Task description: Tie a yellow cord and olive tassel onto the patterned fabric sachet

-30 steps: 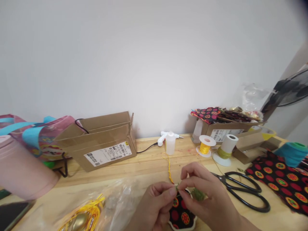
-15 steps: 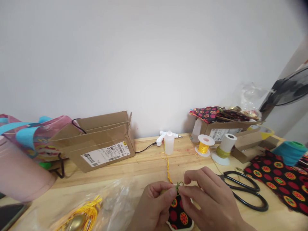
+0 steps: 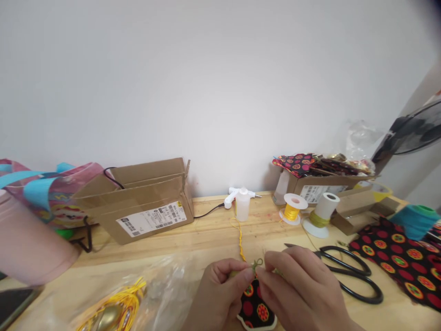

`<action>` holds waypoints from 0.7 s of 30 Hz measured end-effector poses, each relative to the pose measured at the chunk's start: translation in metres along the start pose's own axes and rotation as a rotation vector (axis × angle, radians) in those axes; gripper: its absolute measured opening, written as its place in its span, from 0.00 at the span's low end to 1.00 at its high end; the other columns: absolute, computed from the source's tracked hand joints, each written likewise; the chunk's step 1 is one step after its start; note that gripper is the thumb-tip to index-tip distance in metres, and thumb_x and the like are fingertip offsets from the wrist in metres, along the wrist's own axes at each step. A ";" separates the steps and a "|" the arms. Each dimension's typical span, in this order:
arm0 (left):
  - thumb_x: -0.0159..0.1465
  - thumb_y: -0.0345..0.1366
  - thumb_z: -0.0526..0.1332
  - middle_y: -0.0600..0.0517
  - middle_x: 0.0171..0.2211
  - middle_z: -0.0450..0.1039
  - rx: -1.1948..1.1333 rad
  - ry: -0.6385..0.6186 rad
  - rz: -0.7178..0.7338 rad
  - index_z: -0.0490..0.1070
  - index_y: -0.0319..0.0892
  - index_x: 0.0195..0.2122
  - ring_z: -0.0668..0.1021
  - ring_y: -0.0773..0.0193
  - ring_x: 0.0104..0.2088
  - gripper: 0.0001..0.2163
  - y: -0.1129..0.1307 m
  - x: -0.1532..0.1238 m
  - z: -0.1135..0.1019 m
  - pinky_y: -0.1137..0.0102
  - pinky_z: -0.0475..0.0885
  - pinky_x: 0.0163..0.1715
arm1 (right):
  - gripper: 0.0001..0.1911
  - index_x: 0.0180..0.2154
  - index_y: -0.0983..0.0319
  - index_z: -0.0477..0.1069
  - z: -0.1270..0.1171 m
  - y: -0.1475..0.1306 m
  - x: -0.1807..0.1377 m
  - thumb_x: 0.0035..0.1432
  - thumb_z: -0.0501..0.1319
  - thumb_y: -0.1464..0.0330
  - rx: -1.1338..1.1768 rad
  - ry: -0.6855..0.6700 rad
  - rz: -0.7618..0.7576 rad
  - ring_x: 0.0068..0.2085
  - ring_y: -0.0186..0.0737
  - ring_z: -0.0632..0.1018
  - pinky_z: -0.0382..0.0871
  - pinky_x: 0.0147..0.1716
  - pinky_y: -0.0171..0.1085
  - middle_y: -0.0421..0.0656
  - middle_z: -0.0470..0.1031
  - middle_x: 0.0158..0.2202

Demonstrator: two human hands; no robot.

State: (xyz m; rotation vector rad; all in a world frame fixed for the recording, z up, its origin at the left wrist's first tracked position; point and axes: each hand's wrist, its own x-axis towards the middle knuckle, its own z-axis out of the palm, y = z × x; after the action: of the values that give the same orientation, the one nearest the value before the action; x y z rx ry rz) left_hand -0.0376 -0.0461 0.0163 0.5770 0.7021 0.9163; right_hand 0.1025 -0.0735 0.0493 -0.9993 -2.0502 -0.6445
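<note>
Black cloth piece [image 3: 255, 307] — red dots, round flowers with red and green, pale edge along bottom. Green cord [image 3: 257, 263] at its top, thin, small loop sticking up. Black cloth piece low in middle, between both hands, just under fingertips. Left hand [image 3: 222, 288]: thumb and finger pinched on green cord, other fingers curled beside cloth. Right hand [image 3: 303, 288]: fingers close together, pinching green cord just beside left thumb. Twisted yellow cord [image 3: 240, 240] lies behind hands — on wooden table [image 3: 213, 234].
</note>
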 end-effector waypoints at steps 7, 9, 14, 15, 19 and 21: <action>0.42 0.32 0.69 0.51 0.17 0.73 -0.071 0.026 -0.013 0.72 0.38 0.21 0.73 0.66 0.19 0.07 0.002 -0.003 0.005 0.71 0.66 0.23 | 0.08 0.27 0.60 0.70 0.001 0.002 0.004 0.53 0.54 0.74 0.101 -0.041 0.110 0.25 0.35 0.65 0.56 0.23 0.35 0.41 0.70 0.26; 0.41 0.33 0.69 0.53 0.14 0.70 -0.075 0.023 -0.015 0.72 0.37 0.21 0.70 0.70 0.17 0.08 0.003 -0.002 0.004 0.75 0.64 0.21 | 0.07 0.27 0.59 0.71 0.002 0.004 0.005 0.52 0.55 0.74 0.155 -0.049 0.172 0.25 0.35 0.65 0.56 0.22 0.34 0.41 0.69 0.26; 0.40 0.34 0.70 0.62 0.07 0.53 -0.044 0.016 -0.058 0.72 0.36 0.18 0.53 0.81 0.11 0.09 0.004 0.000 0.000 0.83 0.50 0.12 | 0.06 0.26 0.61 0.70 0.004 0.008 0.006 0.49 0.56 0.75 0.266 -0.041 0.242 0.26 0.35 0.65 0.57 0.23 0.33 0.42 0.67 0.26; 0.40 0.34 0.70 0.62 0.07 0.53 -0.040 0.014 -0.062 0.72 0.36 0.19 0.53 0.81 0.12 0.09 0.004 0.000 0.000 0.84 0.49 0.12 | 0.06 0.26 0.61 0.70 0.004 0.008 0.007 0.49 0.56 0.75 0.273 -0.039 0.240 0.26 0.35 0.65 0.57 0.23 0.33 0.42 0.67 0.26; 0.41 0.35 0.69 0.62 0.08 0.51 -0.040 -0.002 -0.063 0.72 0.36 0.19 0.51 0.81 0.12 0.09 0.003 0.000 0.000 0.83 0.48 0.12 | 0.07 0.24 0.61 0.70 0.004 0.007 0.006 0.49 0.56 0.76 0.251 -0.032 0.213 0.25 0.34 0.64 0.56 0.22 0.33 0.41 0.67 0.25; 0.40 0.36 0.70 0.63 0.08 0.50 -0.018 0.004 -0.055 0.71 0.36 0.18 0.49 0.81 0.12 0.10 0.003 0.001 -0.001 0.83 0.43 0.11 | 0.07 0.24 0.60 0.69 0.005 0.006 0.005 0.49 0.56 0.75 0.231 -0.034 0.197 0.25 0.34 0.64 0.56 0.23 0.33 0.40 0.67 0.25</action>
State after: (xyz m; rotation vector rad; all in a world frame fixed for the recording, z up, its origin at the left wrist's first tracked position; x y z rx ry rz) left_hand -0.0394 -0.0443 0.0174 0.5380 0.7090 0.8722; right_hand 0.1038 -0.0644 0.0509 -1.0635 -1.9703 -0.2833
